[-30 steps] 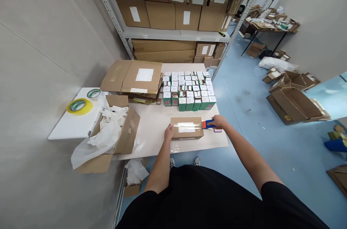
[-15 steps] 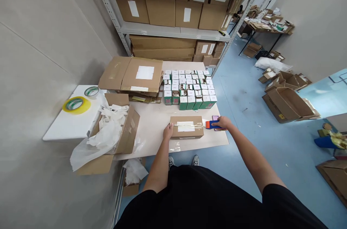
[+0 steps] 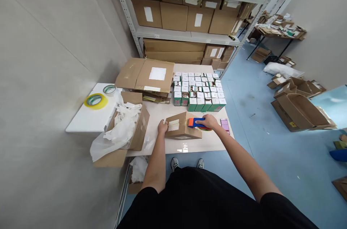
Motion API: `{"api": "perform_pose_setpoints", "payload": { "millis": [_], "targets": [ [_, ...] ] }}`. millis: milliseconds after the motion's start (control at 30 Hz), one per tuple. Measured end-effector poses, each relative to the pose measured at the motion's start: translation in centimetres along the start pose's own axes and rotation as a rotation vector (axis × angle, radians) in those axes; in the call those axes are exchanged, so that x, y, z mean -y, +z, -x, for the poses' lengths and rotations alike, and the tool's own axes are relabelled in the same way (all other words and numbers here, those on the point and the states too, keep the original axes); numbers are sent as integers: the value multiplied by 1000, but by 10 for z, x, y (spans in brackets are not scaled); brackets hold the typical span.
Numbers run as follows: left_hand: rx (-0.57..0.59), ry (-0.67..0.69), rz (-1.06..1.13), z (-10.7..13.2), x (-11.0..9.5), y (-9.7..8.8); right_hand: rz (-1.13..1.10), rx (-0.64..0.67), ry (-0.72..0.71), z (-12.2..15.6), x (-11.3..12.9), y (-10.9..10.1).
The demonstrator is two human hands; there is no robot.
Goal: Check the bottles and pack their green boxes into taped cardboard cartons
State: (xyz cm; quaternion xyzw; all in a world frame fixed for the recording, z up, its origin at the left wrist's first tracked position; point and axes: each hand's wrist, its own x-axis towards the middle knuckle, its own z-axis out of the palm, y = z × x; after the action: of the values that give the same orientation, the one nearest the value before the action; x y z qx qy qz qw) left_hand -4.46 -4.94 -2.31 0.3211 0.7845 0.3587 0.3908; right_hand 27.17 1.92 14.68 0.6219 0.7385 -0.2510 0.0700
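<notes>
A small cardboard box (image 3: 182, 131) with a white label lies at an angle near the table's front edge. My left hand (image 3: 162, 127) grips its left end, fingers partly hidden by the box. My right hand (image 3: 209, 121) is closed around the handle of a blue and orange tape dispenser (image 3: 197, 122). The dispenser's orange head rests against the upper right part of the box. To the right of that hand lies a pink-screened phone (image 3: 225, 126). Behind the box stand rows of small white and green boxes (image 3: 200, 104).
Flattened cardboard (image 3: 141, 72) is stacked at the table's back left. An open carton (image 3: 140, 131) with white packing paper stands at left, beside a white surface (image 3: 81, 122) holding tape rolls (image 3: 95, 101). Shelving (image 3: 189, 36) full of boxes rises behind the table.
The box has turned and tilted at its left end. My right hand has brought the tape dispenser left onto the box, uncovering the phone. The whole view has shifted slightly.
</notes>
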Motion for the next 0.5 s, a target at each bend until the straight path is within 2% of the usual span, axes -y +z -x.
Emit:
{"api": "perform_pose_setpoints", "payload": {
  "millis": [67, 167, 267, 367, 500],
  "targets": [
    [0, 29, 43, -1, -15, -7, 16, 16, -19, -3, 34, 1],
    [111, 179, 112, 5, -33, -14, 27, 56, -42, -6, 83, 4],
    [176, 174, 35, 14, -38, -21, 50, 66, -51, -5, 122, 10],
    [172, 126, 0, 18, -31, -30, 81, 72, -62, -3, 147, 15],
    [181, 122, 65, 18, -23, -36, 90, 91, -75, -4, 157, 19]
  ]
}}
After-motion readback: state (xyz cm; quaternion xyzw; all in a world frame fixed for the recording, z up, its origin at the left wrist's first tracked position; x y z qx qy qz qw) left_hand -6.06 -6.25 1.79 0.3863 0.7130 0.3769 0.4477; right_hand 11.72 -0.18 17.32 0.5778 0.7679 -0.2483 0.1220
